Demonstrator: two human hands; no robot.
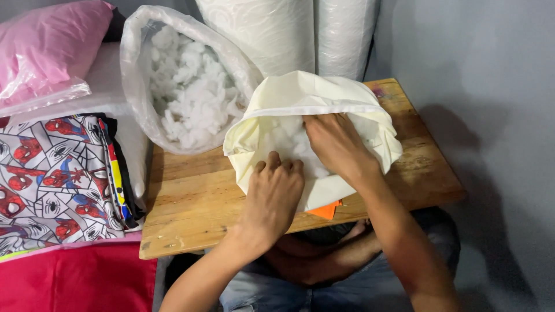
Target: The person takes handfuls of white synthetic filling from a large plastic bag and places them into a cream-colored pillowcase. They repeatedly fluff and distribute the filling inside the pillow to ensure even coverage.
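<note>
wooden table [191, 202] under both hands, big clear plastic bag [139, 69] of white stuffing [191, 86] up-left of them. cream pillow cover [300, 98] lies open-mouthed on the table, stuffing inside. left hand [273, 193] grips the cover's near edge, fingers curled over it. right hand [335, 144] reaches into the mouth, palm down, pressing stuffing, fingers mostly spread; grip unclear
</note>
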